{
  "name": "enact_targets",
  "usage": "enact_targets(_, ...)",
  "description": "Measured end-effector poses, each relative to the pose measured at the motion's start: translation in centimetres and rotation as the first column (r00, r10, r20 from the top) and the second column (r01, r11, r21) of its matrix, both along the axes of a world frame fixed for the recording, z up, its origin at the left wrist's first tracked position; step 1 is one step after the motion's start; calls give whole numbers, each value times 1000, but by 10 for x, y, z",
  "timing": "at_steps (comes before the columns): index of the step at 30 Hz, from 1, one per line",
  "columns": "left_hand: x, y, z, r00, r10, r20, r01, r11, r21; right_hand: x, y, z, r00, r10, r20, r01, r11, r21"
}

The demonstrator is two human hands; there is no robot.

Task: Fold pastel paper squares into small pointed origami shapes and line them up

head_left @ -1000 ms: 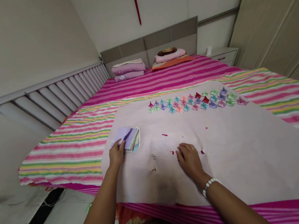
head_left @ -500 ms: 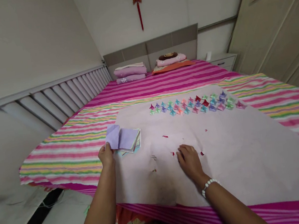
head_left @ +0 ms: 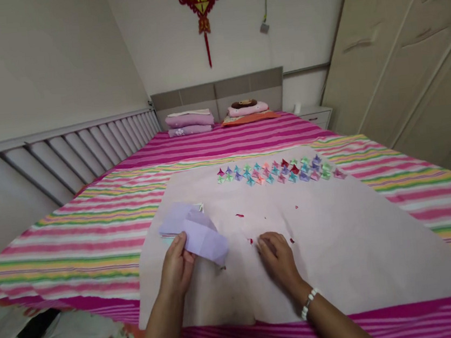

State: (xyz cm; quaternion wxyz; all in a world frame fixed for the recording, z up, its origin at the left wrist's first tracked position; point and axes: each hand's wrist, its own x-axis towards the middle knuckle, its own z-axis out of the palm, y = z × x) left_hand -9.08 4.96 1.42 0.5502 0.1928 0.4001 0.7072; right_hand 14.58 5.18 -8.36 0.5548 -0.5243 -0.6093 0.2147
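Observation:
My left hand (head_left: pixel 179 268) pinches a lilac paper square (head_left: pixel 204 238) and holds it lifted above the pale pink sheet (head_left: pixel 340 243) spread on the bed. Just behind it lies the stack of coloured paper squares (head_left: pixel 182 217), mostly hidden by the lifted sheet. My right hand (head_left: pixel 278 258), with a white bead bracelet at the wrist, rests on the pink sheet with its fingers curled down; nothing shows in it. Two rows of several small folded paper shapes (head_left: pixel 277 171) in mixed colours lie farther back on the sheet.
Small red paper scraps (head_left: pixel 239 215) dot the sheet near my hands. The striped bedcover (head_left: pixel 94 227) lies beneath. Folded bedding (head_left: pixel 190 122) and pillows (head_left: pixel 248 111) sit at the headboard. A wardrobe (head_left: pixel 408 61) stands at right, a slatted panel (head_left: pixel 65 160) at left.
My left hand has peeled the lilac square off the stack and drawn it toward me and to the right. The right hand has stayed in place. My view has tilted upward.

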Motion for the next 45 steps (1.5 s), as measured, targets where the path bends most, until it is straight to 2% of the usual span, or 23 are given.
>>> enact_targets(3, 21, -10, -6, 984, -151, -97, 152, 988, 5, -4, -16, 17, 946, 112, -303, -172, 968, -180)
enact_targets(5, 36, -13, -10, 945, -254, -205, 259, 966, 0, -5, -22, 27, 852, 145, -504, -309, 915, -260)
enact_targets(7, 50, -15, -11, 868, -359, -344, 373, 928, -28, -3, -23, 34, 763, 153, -628, -413, 862, -292)
enact_targets(10, 72, -15, -10, 680, -498, -538, 555, 829, -66, 6, -20, 37, 609, 147, -780, -551, 785, -282)
enact_targets(12, 85, -15, -8, 582, -564, -586, 654, 753, -75, 13, -19, 35, 485, 140, -863, -622, 749, -228)
enact_targets(14, 93, -17, -7, 533, -610, -586, 714, 696, -75, 20, -21, 35, 391, 151, -908, -648, 745, -155)
enact_targets(16, 98, -19, -9, 522, -625, -581, 735, 675, -64, 24, -24, 36, 350, 175, -920, -635, 767, -96)
enact_targets(18, 101, -21, -11, 536, -602, -591, 721, 691, -49, 27, -28, 39, 352, 182, -918, -609, 790, -77)
enact_targets(21, 104, -25, -12, 595, -526, -608, 653, 757, -16, 30, -31, 45, 383, 159, -910, -570, 815, -98)
enact_targets(23, 107, -26, -13, 695, -454, -557, 557, 830, 19, 32, -32, 48, 394, 134, -909, -531, 841, -106)
enact_targets(26, 112, -26, -18, 873, -301, -384, 335, 942, 23, 34, -31, 48, 398, 70, -915, -452, 883, -129)
enact_targets(28, 116, -25, -25, 944, -232, -235, 232, 972, -28, 34, -31, 48, 386, 29, -922, -422, 895, -149)
enact_targets(30, 118, -26, -34, 958, -281, -56, 277, 958, -70, 32, -32, 48, 354, 10, -935, -409, 901, -145)
enact_targets(33, 122, -29, -45, 861, -484, 159, 503, 857, -115, 26, -37, 50, 314, 7, -949, -402, 907, -126)
enact_targets(35, 125, -31, -47, 810, -543, 221, 576, 807, -132, 22, -41, 52, 319, 6, -948, -405, 905, -130)
enact_targets(39, 132, -29, -40, 836, -519, 178, 537, 840, -71, 19, -49, 56, 404, -2, -915, -414, 892, -185)
enact_targets(42, 132, -28, -31, 853, -516, 76, 521, 850, -74, 21, -51, 60, 498, -27, -867, -347, 910, -228)
enact_targets(45, 130, -30, -26, 851, -524, 27, 524, 847, -83, 24, -51, 62, 541, -52, -839, -296, 923, -247)
